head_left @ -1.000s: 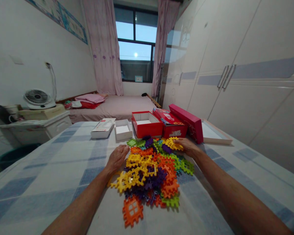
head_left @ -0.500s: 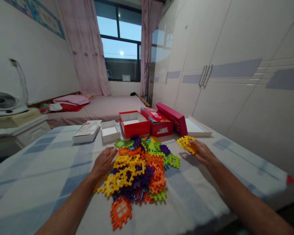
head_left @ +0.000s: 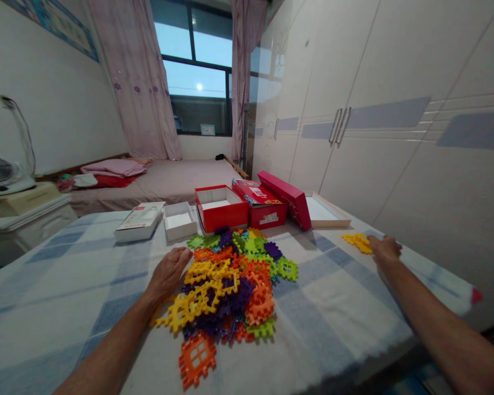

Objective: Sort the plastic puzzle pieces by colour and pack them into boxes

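Fingers: left hand [head_left: 168,273] unclenched, beside the interlocking-tile heap [head_left: 227,291]; right hand [head_left: 385,249], arm outstretched, at yellow interlocking tiles [head_left: 357,242], grip indiscernible.

The right hand [head_left: 385,249] touches a yellow toy piece [head_left: 357,242] on the cloth-covered bench [head_left: 325,323]; the left hand [head_left: 168,273] is beside a heap of colourful toy pieces [head_left: 234,299], an open red box [head_left: 225,220] behind.

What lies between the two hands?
In the head view: the heap of coloured pieces beside the left hand, then checked cloth, then yellow pieces at the right hand.
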{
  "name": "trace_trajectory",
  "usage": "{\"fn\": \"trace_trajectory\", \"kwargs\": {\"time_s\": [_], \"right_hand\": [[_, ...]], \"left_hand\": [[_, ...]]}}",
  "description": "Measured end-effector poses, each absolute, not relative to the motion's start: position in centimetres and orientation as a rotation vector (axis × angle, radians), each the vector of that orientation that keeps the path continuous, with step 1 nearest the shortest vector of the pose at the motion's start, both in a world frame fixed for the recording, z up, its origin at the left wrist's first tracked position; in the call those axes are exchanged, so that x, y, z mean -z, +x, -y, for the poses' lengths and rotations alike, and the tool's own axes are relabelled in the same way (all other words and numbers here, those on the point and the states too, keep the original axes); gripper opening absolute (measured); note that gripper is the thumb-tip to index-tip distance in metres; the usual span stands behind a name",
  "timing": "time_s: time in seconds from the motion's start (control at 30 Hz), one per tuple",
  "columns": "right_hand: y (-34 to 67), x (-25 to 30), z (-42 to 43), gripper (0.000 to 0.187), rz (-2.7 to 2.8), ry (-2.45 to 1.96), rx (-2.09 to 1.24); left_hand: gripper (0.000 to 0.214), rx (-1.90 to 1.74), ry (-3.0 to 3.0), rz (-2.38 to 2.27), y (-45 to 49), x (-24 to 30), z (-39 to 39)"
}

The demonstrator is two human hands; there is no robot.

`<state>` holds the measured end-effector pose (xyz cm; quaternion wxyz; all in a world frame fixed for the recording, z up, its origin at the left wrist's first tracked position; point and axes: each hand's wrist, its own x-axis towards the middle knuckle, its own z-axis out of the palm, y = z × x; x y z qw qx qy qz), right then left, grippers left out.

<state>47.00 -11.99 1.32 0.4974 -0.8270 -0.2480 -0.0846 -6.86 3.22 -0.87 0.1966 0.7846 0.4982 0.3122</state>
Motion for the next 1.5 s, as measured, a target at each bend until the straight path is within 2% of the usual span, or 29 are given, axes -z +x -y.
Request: {"fn": "trace_trajectory", "kwargs": {"time_s": [0.1, 0.23, 0.33, 0.63, 0.87, 1.0, 1.13, 1.2, 1.37, 1.5], "right_hand": [[43.8, -1.0, 11.0, 0.029, 0.624, -2.027, 0.139], [36.2, -1.2, 7.8, 0.024, 1.164, -1.863, -0.197], [30.6, -1.5, 4.3, 0.021, 1.451, -1.804, -0.313], [24.2, 0.3, -2.8, 0.019, 1.456, -1.900, -0.348], [24.6, 0.4, -2.0, 0.015, 1.504, -1.812, -0.396], [24.4, -0.1, -1.6, 0.020, 1.457, -1.751, -0.303], [23.8, -2.2, -0.7, 0.024, 1.258, -1.632, -0.143], [23.2, -3.9, 0.2, 0.023, 1.216, -1.522, -0.207], [19.2, -6.8, 3.8, 0.016, 1.740, -1.403, -0.700], [15.4, -6.1, 6.4, 0.012, 2.136, -1.530, -0.435]], "left_hand": [[0.048, -0.878, 2.198, -1.403, -6.8, 0.8, -3.1], [0.047, -0.882, 2.213, -1.388, -6.8, 0.9, -3.2], [0.048, -0.885, 2.209, -1.374, -6.8, 0.9, -3.2], [0.049, -0.882, 2.200, -1.387, -6.6, 0.8, -3.0], [0.050, -0.882, 2.227, -1.398, -6.5, 1.3, -3.3], [0.048, -0.871, 2.231, -1.417, -6.5, 1.4, -3.4], [0.048, -0.879, 2.236, -1.412, -6.5, 1.4, -3.4], [0.048, -0.877, 2.246, -1.418, -6.6, 1.5, -3.5], [0.048, -0.894, 2.276, -1.396, -6.6, 1.7, -3.7], [0.047, -0.899, 2.287, -1.385, -6.5, 1.7, -3.7]]}}
